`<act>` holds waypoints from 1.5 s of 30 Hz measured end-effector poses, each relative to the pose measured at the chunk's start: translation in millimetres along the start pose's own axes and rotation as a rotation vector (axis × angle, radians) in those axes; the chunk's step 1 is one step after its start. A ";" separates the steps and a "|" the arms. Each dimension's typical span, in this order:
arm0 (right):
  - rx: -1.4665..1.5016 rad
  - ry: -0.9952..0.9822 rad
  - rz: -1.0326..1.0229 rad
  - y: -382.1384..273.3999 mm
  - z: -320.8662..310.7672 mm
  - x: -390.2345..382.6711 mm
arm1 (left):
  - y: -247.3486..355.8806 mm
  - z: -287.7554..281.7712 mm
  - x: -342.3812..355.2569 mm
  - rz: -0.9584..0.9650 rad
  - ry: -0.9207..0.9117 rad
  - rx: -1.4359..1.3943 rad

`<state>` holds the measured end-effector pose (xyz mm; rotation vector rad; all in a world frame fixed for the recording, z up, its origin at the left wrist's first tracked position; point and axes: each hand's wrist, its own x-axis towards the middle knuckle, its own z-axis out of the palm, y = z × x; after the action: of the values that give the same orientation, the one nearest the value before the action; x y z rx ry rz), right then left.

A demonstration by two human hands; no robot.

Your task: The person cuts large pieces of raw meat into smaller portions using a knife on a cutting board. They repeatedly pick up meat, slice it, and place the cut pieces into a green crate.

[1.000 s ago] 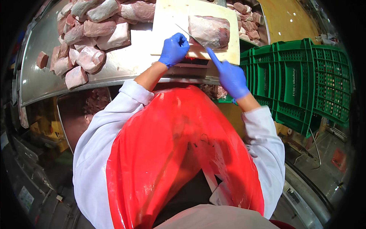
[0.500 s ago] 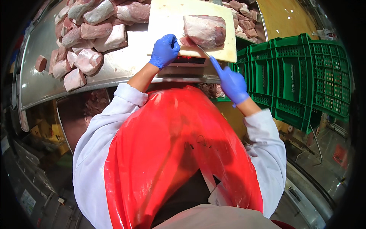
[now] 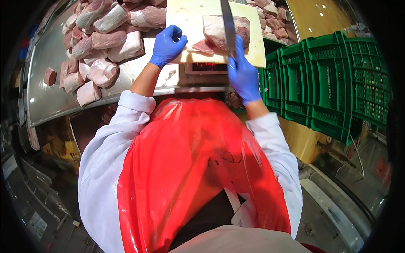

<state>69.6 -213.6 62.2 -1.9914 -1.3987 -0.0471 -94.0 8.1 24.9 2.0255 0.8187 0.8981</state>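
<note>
Meat-cutting station; a stainless-steel worktable (image 3: 44,90) carries the work. Landmark: the cream cutting board (image 3: 185,19); sides are the worker's own.

Nearest me, in front of the board: the worker's red plastic apron (image 3: 190,147), worn over white sleeves. At the board's near edge, a display panel (image 3: 209,66) shows red lights.

Right hand (image 3: 244,78), blue-gloved, near the board's front edge toward its right: fingers clamped on the handle of a long knife (image 3: 228,25). Blade points away from the worker and crosses in front of the meat; from this angle, contact between the two cannot be told.

Left hand (image 3: 168,47), blue-gloved, at the board's front left corner: fingers bent, thumb apart from the index finger. Whether it touches the board cannot be told.

On the board, right of its middle: a raw meat block (image 3: 215,31), pale on top. A thin pink meat flap (image 3: 203,47) lies at its near left side.

Right of the board: green plastic crates (image 3: 301,84). Left: a heap of raw meat chunks (image 3: 101,42). Beyond its right side: smaller meat pieces (image 3: 275,22).
</note>
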 end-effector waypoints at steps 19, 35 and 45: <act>-0.392 -0.384 0.277 -50.4 4.6 -149.6 | -6.9 28.4 28.0 -0.079 -0.024 -0.408; -0.063 0.347 0.358 -60.5 53.0 50.9 | 12.7 41.8 51.3 0.055 -0.309 -0.052; -0.387 0.016 0.428 -75.1 95.9 39.9 | -24.0 47.7 63.9 -0.206 -0.498 -0.353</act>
<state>-9.9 -114.8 43.9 -2.5678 -0.9784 -0.1494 -26.5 51.8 2.9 1.7068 0.5317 0.3618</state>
